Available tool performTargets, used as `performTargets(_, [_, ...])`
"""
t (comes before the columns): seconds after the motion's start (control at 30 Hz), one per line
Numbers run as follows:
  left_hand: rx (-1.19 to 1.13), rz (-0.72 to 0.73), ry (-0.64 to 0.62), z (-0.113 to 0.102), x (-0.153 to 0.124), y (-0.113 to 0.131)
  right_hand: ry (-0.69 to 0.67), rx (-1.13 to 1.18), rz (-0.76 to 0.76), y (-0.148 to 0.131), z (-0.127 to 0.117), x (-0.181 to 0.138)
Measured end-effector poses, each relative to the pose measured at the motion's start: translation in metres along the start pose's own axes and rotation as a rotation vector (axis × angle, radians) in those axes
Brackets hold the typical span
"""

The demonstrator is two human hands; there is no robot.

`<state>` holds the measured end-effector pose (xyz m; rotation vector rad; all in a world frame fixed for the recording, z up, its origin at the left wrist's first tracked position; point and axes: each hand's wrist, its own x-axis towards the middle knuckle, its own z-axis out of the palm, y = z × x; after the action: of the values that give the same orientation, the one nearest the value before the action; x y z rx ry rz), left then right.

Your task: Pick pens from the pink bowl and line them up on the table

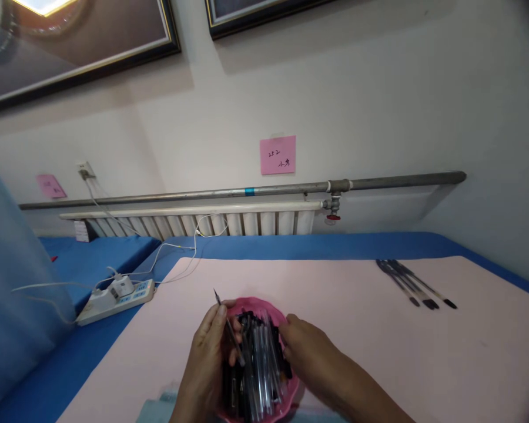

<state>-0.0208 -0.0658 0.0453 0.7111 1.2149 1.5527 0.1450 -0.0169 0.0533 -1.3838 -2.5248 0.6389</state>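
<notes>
A pink bowl-shaped basket [291, 392] with a wavy rim stands at the front middle, filled with clear pen barrels [261, 367] and black pen parts [234, 390]. My left hand [209, 346] is at the basket's left side, pinching a slim pen refill [230, 329] between thumb and fingers. The refill tilts, its pointed tip up and its lower end over the basket. At the right rim my right hand [306, 346] is closed, its fingertips turned inward and mostly hidden, so what they hold cannot be made out.
Several slim dark pen-like sticks [412, 285] lie at the right on the pink table covering [344, 305]. A white power strip [119, 301] with chargers and cables sits left. Behind the blue table edge [291, 247] are a radiator [247, 223] and a pipe [282, 189].
</notes>
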Motion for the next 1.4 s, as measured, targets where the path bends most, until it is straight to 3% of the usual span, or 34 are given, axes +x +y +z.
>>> performTargets(0.13, [-0.084,0.002,0.014,0.002,0.000,0.003,0.212,0.091,-0.031,-0.003,-0.016,0.000])
performTargets(0.2, [-0.129,-0.011,0.021,0.003,-0.001,0.004,0.249,0.249,-0.001,-0.004,-0.020,0.002])
performTargets(0.4, [-0.209,-0.080,-0.037,0.004,-0.003,0.005,0.057,0.916,0.048,-0.010,-0.001,0.007])
performTargets(0.5, [-0.235,-0.109,-0.097,0.005,-0.003,0.005,0.027,1.114,0.054,-0.012,0.006,0.008])
performTargets(0.6, [-0.278,-0.129,-0.112,0.004,-0.003,0.004,0.086,1.152,0.029,-0.011,0.003,0.009])
performTargets(0.73, [-0.326,-0.133,-0.026,0.000,0.000,0.003,0.230,1.156,0.010,-0.008,-0.003,0.012])
performTargets(1.03, [-0.458,-0.104,0.068,0.000,0.005,-0.001,0.146,1.322,0.111,-0.013,0.010,0.013])
performTargets(1.4, [-0.461,-0.100,0.063,0.009,0.001,-0.002,0.206,1.314,0.084,-0.021,0.013,0.012])
